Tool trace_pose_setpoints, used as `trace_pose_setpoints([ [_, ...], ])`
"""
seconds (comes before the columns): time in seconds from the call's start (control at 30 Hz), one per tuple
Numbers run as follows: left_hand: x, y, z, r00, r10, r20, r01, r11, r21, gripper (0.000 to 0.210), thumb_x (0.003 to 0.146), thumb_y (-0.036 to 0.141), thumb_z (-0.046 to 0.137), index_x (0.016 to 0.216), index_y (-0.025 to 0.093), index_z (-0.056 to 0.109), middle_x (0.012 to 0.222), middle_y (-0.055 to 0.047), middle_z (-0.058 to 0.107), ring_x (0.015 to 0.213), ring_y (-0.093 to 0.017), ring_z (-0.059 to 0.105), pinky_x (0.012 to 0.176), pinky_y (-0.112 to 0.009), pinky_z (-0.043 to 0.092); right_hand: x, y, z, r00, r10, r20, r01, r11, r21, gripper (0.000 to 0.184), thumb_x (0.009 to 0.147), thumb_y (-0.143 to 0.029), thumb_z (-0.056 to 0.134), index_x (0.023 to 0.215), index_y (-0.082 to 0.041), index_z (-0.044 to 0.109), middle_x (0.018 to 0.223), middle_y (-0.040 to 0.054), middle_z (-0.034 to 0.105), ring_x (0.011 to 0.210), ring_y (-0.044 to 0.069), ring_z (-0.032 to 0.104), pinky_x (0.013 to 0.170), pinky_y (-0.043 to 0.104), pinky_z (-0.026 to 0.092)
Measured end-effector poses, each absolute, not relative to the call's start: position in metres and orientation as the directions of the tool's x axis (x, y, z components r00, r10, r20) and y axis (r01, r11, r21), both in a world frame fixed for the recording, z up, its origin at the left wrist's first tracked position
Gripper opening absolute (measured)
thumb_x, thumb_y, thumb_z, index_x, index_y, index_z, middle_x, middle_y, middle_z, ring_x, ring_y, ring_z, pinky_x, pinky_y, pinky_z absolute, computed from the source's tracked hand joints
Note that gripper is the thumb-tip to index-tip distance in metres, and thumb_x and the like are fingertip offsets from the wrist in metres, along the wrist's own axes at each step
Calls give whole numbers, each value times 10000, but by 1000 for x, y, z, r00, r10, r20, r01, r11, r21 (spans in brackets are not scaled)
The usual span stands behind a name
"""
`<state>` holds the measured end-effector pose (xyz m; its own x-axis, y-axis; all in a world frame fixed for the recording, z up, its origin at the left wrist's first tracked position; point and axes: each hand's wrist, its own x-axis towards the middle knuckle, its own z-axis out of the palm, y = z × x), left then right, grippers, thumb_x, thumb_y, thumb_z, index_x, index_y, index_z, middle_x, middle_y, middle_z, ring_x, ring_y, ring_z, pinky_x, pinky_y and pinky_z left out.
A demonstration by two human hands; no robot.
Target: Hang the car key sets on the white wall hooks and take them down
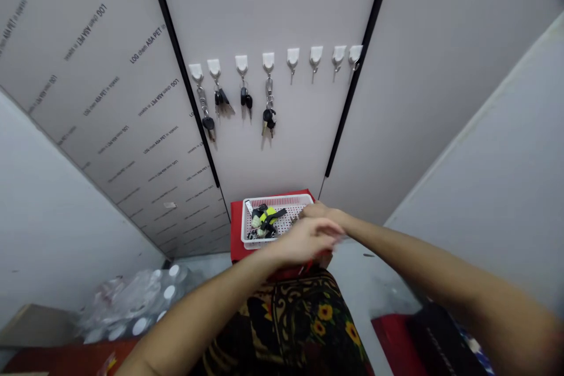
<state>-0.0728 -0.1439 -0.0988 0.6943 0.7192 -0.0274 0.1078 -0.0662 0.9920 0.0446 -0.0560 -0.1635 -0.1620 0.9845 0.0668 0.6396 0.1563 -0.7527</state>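
Observation:
My left hand (314, 239) is blurred, in front of the right end of a white perforated plastic basket (245, 239); its fingers look stretched out and apart, with nothing visible in them. Behind it, my right hand (321, 210) reaches over the basket's right rim, its fingers mostly hidden. In the basket's left part lies a jumble of keys (259, 233), dark key fobs and a yellow-green piece (268, 215) with a black strap (277, 215). On the wall, hooks carry several bunches of keys (268, 120); other white hooks (315, 56) to the right carry nothing.
The basket stands on a red surface (237, 229) against the wall. Nearer me is a dark patterned cloth with flowers (324, 311). Plastic-wrapped bottles (141, 299) sit at lower left. A red and black item (409, 341) lies at lower right.

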Motion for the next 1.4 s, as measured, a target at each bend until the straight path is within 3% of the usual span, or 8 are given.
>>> trace_pose_setpoints([
  [0.1, -87, -101, -139, 452, 888, -81, 274, -52, 960, 193, 620, 96, 426, 781, 126, 527, 592, 7, 522, 518, -50, 459, 530, -170, 383, 45, -57, -160, -356, 930, -92, 847, 280, -452, 134, 392, -87, 568, 387, -168, 461, 355, -38, 427, 520, 132, 478, 592, 267, 327],
  [0.2, -100, -79, -168, 322, 945, -65, 381, -66, 922, 189, 598, 99, 443, 767, 123, 525, 595, 4, 522, 528, -58, 456, 541, -181, 380, 45, -58, -151, -455, 876, -162, 881, 416, -223, 81, 490, -177, 515, 566, -169, 489, 529, 1, 511, 556, 132, 475, 530, 240, 324],
  [0.4, -102, -73, -181, 306, 946, 105, 423, -234, 875, 382, 492, 193, 575, 863, 135, 505, 838, -50, 546, 747, -122, 478, 667, -227, 375, 47, -50, -122, -488, 862, -138, 725, 312, -614, 97, 567, -201, 448, 649, -151, 435, 517, -36, 469, 469, 63, 400, 448, 180, 295],
  [0.6, -92, -65, -162, 222, 956, 190, 322, -256, 911, 188, 608, 186, 452, 755, 113, 545, 711, -32, 569, 631, -88, 490, 623, -204, 378, 44, -49, -95, -409, 910, -62, 489, 162, -857, 172, 553, -246, 508, 633, -145, 393, 477, -61, 423, 438, 40, 368, 438, 173, 280],
  [0.83, -96, -57, -135, 243, 956, 165, 407, -255, 877, 156, 584, 198, 468, 663, 108, 569, 602, 3, 550, 541, -71, 445, 550, -189, 353, 43, -49, -72, -347, 938, 1, 280, 104, -954, 218, 552, -255, 545, 668, -152, 392, 514, -39, 486, 472, 57, 430, 477, 193, 327],
  [1.0, -101, -47, -112, 179, 974, 136, 376, -195, 906, 167, 600, 190, 445, 671, 91, 559, 547, 17, 517, 473, -47, 394, 487, -170, 323, 53, -47, -62, -257, 965, 57, 257, 125, -958, 195, 572, -263, 525, 671, -157, 396, 534, -29, 497, 477, 66, 439, 494, 216, 351],
  [1.2, -100, -40, -64, 270, 940, 210, 443, -315, 840, 155, 576, 175, 461, 643, 97, 577, 502, 25, 505, 453, -49, 388, 467, -170, 315, 51, -46, -60, -261, 918, 300, 373, 382, -845, 210, 574, -254, 514, 756, -150, 510, 764, 26, 553, 676, 100, 481, 651, 245, 360],
  [1.4, -92, -23, -14, 225, 915, 336, 464, -404, 789, 133, 560, 156, 477, 625, 101, 580, 484, 23, 507, 427, -42, 386, 439, -164, 322, 32, -35, -35, -252, 926, 282, 182, 332, -926, 185, 603, -313, 475, 623, -131, 497, 497, -30, 498, 419, 47, 418, 431, 190, 335],
])
